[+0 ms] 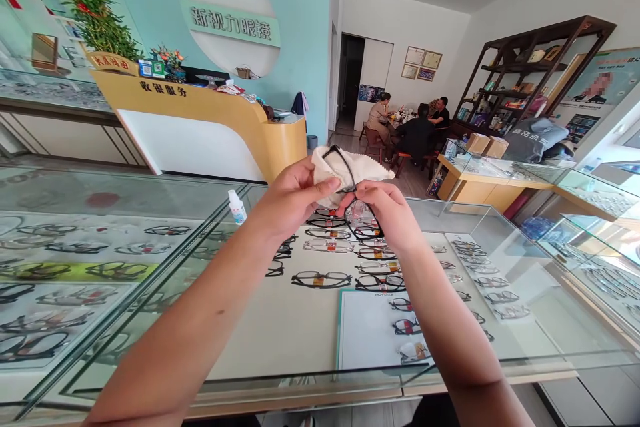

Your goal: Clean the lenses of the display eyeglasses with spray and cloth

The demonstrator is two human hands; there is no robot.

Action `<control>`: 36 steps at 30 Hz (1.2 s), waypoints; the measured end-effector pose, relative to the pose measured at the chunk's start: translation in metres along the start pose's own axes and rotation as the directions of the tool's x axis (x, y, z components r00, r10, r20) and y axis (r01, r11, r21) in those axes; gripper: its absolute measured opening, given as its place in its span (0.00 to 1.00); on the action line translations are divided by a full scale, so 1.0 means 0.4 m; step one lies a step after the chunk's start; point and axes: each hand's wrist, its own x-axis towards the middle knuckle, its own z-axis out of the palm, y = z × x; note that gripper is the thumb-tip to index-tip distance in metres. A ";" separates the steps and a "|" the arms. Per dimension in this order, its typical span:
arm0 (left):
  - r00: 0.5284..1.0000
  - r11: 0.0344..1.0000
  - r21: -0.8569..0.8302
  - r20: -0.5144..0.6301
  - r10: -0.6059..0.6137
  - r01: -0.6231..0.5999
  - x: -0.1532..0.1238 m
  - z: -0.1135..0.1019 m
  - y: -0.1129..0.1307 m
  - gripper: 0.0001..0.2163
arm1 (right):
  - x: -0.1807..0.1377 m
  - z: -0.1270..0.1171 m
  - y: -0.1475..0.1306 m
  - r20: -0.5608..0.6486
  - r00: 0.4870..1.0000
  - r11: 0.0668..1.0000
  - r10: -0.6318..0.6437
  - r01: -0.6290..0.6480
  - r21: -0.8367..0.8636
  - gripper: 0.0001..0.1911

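I hold a pair of black-framed glasses [356, 207] up over the glass display counter [500, 227]. My left hand [293, 197] pinches a white cleaning cloth [360, 167] around one lens, fingers closed. My right hand [387, 210] grips the other side of the frame, fingers closed. A small white spray bottle [237, 207] stands on the counter just left of my left wrist.
Under the glass lie several rows of spectacle frames [323, 278] and a white tray [370, 330]. A yellow cashier desk [200, 113] stands behind. Three people sit at a table [415, 127] at the back. A dark shelf unit [525, 73] stands on the right.
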 end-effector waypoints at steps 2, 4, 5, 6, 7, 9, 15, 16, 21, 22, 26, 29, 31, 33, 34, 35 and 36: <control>1.000 1.000 -0.024 0.002 -0.007 0.008 -0.005 0.018 -0.007 0.21 | 0.002 0.008 0.004 0.003 1.000 1.000 -0.013 0.013 -0.014 0.14; 0.997 0.999 -0.024 -0.074 0.025 -0.027 -0.009 0.035 -0.023 0.21 | 0.004 0.021 0.012 0.015 1.000 0.999 -0.013 0.013 -0.042 0.15; 0.992 0.999 -0.012 -0.119 0.046 -0.048 -0.010 0.040 -0.032 0.20 | 0.005 0.029 0.016 0.023 1.000 0.998 -0.009 0.010 -0.057 0.15; 0.984 0.997 0.004 -0.165 0.071 -0.071 -0.009 0.044 -0.041 0.20 | 0.005 0.036 0.020 0.027 1.000 0.997 -0.005 0.007 -0.070 0.15; 0.973 0.995 0.024 -0.209 0.097 -0.094 -0.008 0.045 -0.049 0.20 | 0.005 0.043 0.024 0.023 1.000 0.996 -0.002 0.004 -0.085 0.15; 0.951 0.989 0.062 -0.274 0.143 -0.131 -0.003 0.040 -0.057 0.21 | 0.004 0.051 0.028 0.007 1.000 0.993 0.006 -0.005 -0.120 0.15; 0.987 0.995 0.086 -0.149 0.063 -0.050 0.008 -0.014 -0.009 0.24 | -0.003 0.021 0.003 0.035 0.999 0.977 -0.013 0.020 -0.213 0.17; 0.995 0.996 0.085 -0.092 0.023 -0.015 0.007 -0.021 0.002 0.23 | -0.003 0.014 -0.002 0.036 0.999 0.977 -0.023 0.030 -0.213 0.17; 0.999 0.997 0.067 0.041 0.021 -0.024 -0.003 -0.010 -0.001 0.24 | -0.001 0.006 -0.008 -0.005 0.999 0.990 -0.042 0.041 -0.135 0.17; 0.999 0.996 0.072 0.006 0.053 -0.053 -0.003 -0.002 -0.012 0.24 | -0.001 0.010 -0.005 -0.007 0.999 0.991 -0.040 0.039 -0.126 0.17; 0.965 0.979 0.137 -0.197 0.174 -0.149 0.001 0.020 -0.057 0.19 | -0.003 0.026 0.006 0.007 1.000 0.986 -0.018 0.019 -0.164 0.18; 0.951 0.977 0.146 -0.246 0.189 -0.156 0.004 0.009 -0.057 0.21 | -0.003 0.026 0.008 0.010 1.000 0.982 -0.003 0.005 -0.191 0.18; 0.973 0.987 0.133 -0.199 0.116 -0.090 0.005 -0.009 -0.038 0.24 | -0.002 0.019 0.006 0.019 1.000 0.982 -0.011 0.015 -0.190 0.18; 0.995 0.993 0.118 -0.099 0.001 0.011 0.004 -0.029 -0.013 0.23 | -0.001 0.009 0.004 0.022 1.000 0.983 -0.022 0.026 -0.180 0.18; 0.998 0.992 0.115 -0.045 -0.046 0.051 0.003 -0.037 -0.002 0.22 | 0.000 0.003 0.002 0.018 1.000 0.985 -0.025 0.028 -0.172 0.18; 0.997 0.991 0.114 0.005 -0.073 0.072 0.002 -0.042 0.006 0.22 | 0.000 -0.001 0.002 0.012 1.000 0.987 -0.025 0.027 -0.161 0.17; 0.996 0.991 0.111 0.045 -0.078 0.072 0.001 -0.044 0.011 0.22 | 0.001 -0.005 0.001 0.004 1.000 0.989 -0.026 0.027 -0.145 0.17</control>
